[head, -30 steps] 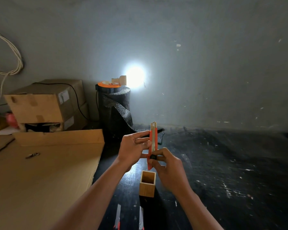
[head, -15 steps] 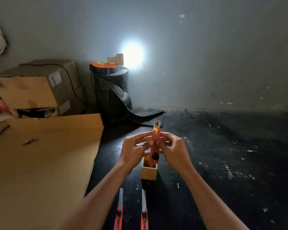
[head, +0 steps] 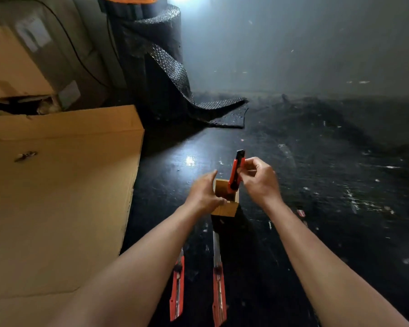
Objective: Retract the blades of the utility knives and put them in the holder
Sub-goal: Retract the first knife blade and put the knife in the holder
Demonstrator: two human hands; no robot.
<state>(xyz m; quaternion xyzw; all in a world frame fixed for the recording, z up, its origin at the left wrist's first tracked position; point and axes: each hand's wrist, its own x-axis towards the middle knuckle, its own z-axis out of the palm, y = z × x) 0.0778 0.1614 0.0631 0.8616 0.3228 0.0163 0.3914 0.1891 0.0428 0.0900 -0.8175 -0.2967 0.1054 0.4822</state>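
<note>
A small square wooden holder [head: 224,208] stands on the black tabletop in front of me. My right hand [head: 257,179] pinches a red utility knife [head: 236,172] that stands tilted with its lower end inside the holder; no blade shows at its dark top end. My left hand [head: 204,193] rests against the holder's left side, thumb on its near rim. Two more red utility knives lie flat nearer to me, one [head: 177,289] on the left and one [head: 219,287] on the right, both with blades extended toward the holder.
A large flat cardboard sheet [head: 57,197] covers the left side. Cardboard boxes [head: 21,60] are stacked at the back left. A black roll of bubble wrap [head: 156,67] stands behind, its loose end trailing on the table. A small red object [head: 300,213] lies right of my right wrist.
The knife came down from in front of me and its lower end now sits in the holder. My left hand let go of it and went to the holder's side. The view tilted downward.
</note>
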